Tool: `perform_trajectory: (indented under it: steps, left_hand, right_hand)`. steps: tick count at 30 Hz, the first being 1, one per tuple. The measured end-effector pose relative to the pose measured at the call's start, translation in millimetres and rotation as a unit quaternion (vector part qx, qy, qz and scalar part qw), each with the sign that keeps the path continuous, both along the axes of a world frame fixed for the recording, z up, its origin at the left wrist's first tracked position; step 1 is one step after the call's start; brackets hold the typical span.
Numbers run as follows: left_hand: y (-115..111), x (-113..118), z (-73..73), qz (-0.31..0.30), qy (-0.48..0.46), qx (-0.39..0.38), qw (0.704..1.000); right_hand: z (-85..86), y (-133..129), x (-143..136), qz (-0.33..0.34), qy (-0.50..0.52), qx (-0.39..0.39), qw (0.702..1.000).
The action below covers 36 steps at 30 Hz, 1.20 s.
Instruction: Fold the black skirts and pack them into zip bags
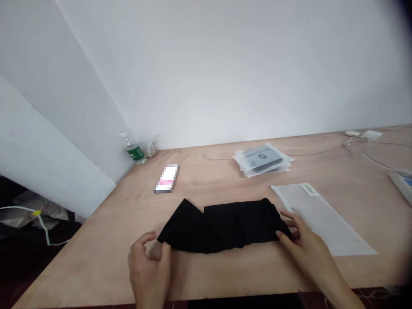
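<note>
A folded black garment (pixel 222 225) lies flat on the wooden table (pixel 206 272), long side across, with a V-shaped notch in its far edge; its exact kind does not show. My right hand (pixel 302 244) grips its right end, the thumb on top and the fingers curled around the edge. At the near left corner is my left hand (pixel 149 266), its thumb and fingers apart around the corner and the thumb tip at the cloth's edge. Partly behind my right hand lies a flat translucent plastic bag (pixel 331 227) with a small white label.
Several packaged items in frosted bags (pixel 262 159) are stacked near the wall. A phone (pixel 167 178) lies at the left, with a water bottle (pixel 135 152) and a small knotted bag (pixel 151 148) behind it. White cables and a plug (pixel 371 135) are at the far right.
</note>
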<state>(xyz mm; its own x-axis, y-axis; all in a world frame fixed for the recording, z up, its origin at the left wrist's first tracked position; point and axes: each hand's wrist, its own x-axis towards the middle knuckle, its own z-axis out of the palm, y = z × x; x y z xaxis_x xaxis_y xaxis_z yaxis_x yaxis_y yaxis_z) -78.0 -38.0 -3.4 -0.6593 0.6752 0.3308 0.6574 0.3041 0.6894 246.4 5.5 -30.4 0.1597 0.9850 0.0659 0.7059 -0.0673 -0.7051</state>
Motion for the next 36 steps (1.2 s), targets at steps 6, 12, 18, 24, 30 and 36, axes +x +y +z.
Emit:
perform_trajectory:
  steps: [6,12,18,24,30,36]
  left_hand:
    - [15,0,-1.0,-0.200,0.117,-0.011,0.973]
    - [45,1,-12.2,-0.288,0.123,-0.098,0.945]
    - [71,-5,-11.8,-0.285,0.141,-0.074,0.945]
    - [48,-19,11.0,-0.299,0.116,-0.040,0.946]
    - [-15,-41,7.1,-0.379,0.090,-0.060,0.919]
    - [-44,-48,7.7,-0.404,0.093,-0.120,0.902]
  right_hand:
    - [3.3,15,0,0.031,-0.143,0.034,0.989]
    - [5.2,37,0,0.071,-0.116,0.016,0.991]
    - [19.7,60,-11,0.048,-0.133,0.019,0.990]
    - [18.1,46,12,0.079,0.055,0.029,0.995]
    - [18.4,1,47,0.152,0.095,0.043,0.983]
    - [28.1,-25,57,0.223,0.022,-0.028,0.974]
